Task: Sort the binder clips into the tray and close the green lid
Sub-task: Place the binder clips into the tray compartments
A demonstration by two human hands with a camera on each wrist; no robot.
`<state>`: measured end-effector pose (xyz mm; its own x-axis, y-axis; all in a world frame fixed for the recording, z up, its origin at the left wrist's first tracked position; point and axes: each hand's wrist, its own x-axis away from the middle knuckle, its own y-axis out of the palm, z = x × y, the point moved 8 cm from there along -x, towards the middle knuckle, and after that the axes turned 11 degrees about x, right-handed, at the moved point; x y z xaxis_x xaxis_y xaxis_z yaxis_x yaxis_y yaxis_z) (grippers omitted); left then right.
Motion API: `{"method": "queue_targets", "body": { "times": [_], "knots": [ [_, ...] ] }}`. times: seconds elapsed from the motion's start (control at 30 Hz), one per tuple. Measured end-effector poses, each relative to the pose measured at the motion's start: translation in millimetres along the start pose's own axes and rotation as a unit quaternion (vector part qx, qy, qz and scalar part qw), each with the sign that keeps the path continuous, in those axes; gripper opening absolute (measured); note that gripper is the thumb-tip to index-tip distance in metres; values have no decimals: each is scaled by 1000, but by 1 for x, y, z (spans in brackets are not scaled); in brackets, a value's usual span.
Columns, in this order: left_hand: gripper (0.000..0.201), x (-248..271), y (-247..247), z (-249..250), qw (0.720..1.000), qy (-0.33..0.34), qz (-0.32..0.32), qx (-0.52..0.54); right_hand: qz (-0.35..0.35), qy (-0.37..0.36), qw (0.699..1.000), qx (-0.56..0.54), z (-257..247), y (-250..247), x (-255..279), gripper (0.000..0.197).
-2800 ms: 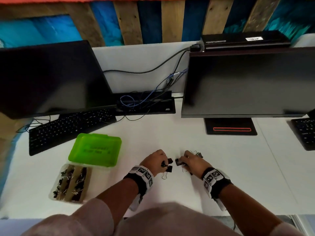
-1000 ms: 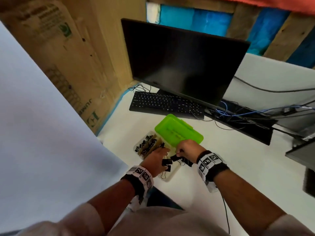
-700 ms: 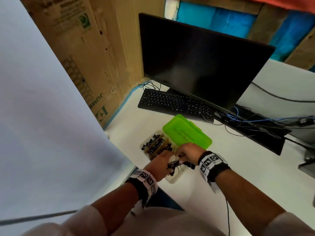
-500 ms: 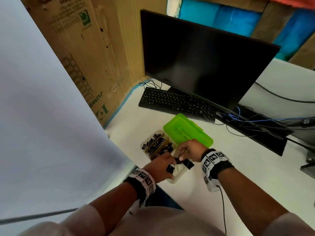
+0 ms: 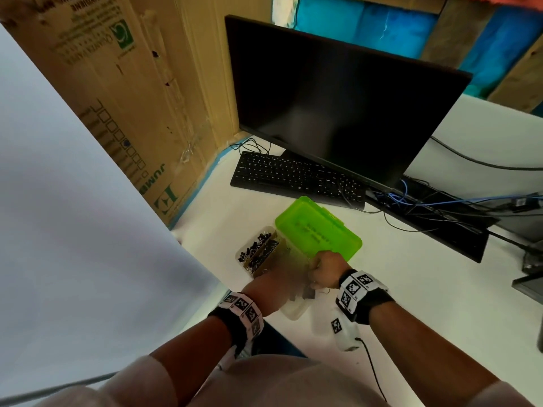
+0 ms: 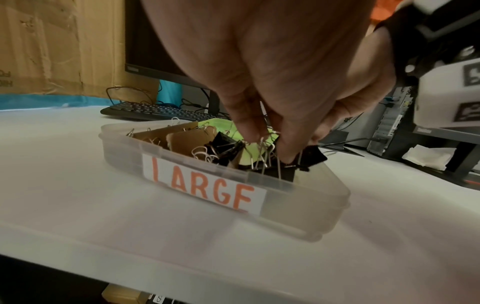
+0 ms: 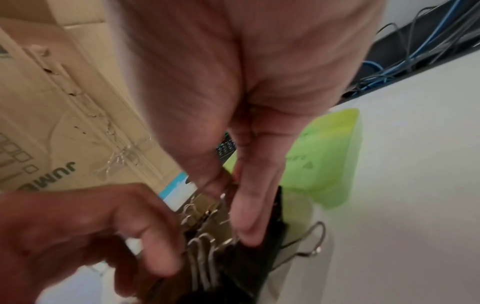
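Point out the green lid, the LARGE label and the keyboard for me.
green lid (image 5: pixel 318 230), head view, middle of its open flat face.
LARGE label (image 6: pixel 205 185), left wrist view, centre of the lettering.
keyboard (image 5: pixel 296 177), head view, middle of the keys.

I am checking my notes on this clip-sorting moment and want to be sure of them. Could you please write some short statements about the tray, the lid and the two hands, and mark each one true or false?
1. The green lid is closed over the tray. False: it lies open behind the tray.
2. The tray's near wall carries a label reading LARGE. True.
3. The left hand is over the tray, pinching binder clips by their wire handles. True.
4. The right hand rests on the keyboard. False: it is at the tray, beside the left hand, holding a black clip.
5. Cardboard dividers split the tray. True.
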<state>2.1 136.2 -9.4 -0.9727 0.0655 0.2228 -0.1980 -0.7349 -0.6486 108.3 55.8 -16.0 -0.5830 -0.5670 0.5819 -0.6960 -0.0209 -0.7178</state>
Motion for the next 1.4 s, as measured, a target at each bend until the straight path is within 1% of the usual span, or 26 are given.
{"method": "queue_targets", "body": {
  "times": [0.07,0.17,0.23,0.3,0.33,0.37,0.43,0.47,0.5,0.57,0.63,0.7,0.77,0.8,0.9,0.93,1.0,1.07,1.17,1.23,1.33,1.4],
  "knots": [
    [27,-3,-4,-2,1000,-11,1,-10,19,14,1000,20,-3,2,-2,18],
    [34,-8,-7,-8,999,-37,-26,0,-8,7,999,45,-7,7,-1,26],
    [31,-10,-10,-13,998,-45,-30,19,-33,-10,996,81,-6,8,3,27],
    [20,-10,-10,-14,998,-46,-41,30,-25,-30,995,93,-3,6,5,17],
    [14,-9,-9,-14,997,-49,-51,35,-30,-44,995,87,-3,7,7,10],
    [9,-9,-8,-14,996,-51,-58,41,-45,-60,994,76,-4,10,9,9],
    [9,-7,-7,-13,994,-63,-64,59,-84,-86,991,58,-4,21,11,20],
    [11,-7,-8,-14,993,-68,-62,67,-87,-102,989,65,-5,25,11,26],
    [12,-6,-8,-15,993,-71,-59,72,-76,-117,986,88,-6,25,11,25],
    [12,-6,-7,-17,993,-71,-61,74,-38,-137,979,148,-9,23,8,14],
    [14,-4,-3,-18,991,-72,-78,78,-7,-166,966,199,-16,21,6,18],
    [15,-2,3,-18,987,-78,-107,91,11,-201,950,238,-26,21,8,18],
    [15,0,5,-17,985,-77,-124,90,19,-229,944,236,-32,22,10,17],
    [16,-1,5,-17,987,-72,-120,84,21,-237,946,219,-33,22,12,16],
    [17,-2,-4,-15,995,-36,-77,49,48,-218,964,147,-26,14,12,27],
    [16,-2,-6,-13,996,-21,-64,50,48,-208,966,142,-21,13,12,31],
    [13,-1,-9,-9,996,2,-56,65,6,-198,966,168,-14,18,11,38],
    [10,0,-7,-11,995,4,-73,65,-35,-197,960,195,-7,26,11,43],
    [8,-1,-1,-19,994,-22,-101,43,-25,-194,962,192,-4,24,9,39],
    [9,-1,2,-21,993,-26,-110,36,-28,-195,961,194,-6,25,9,39],
    [12,-1,6,-18,990,-21,-133,47,-41,-202,958,201,-8,33,7,47],
    [19,2,8,-18,986,-20,-156,53,-40,-209,961,175,-7,38,7,51]
  ]
}}
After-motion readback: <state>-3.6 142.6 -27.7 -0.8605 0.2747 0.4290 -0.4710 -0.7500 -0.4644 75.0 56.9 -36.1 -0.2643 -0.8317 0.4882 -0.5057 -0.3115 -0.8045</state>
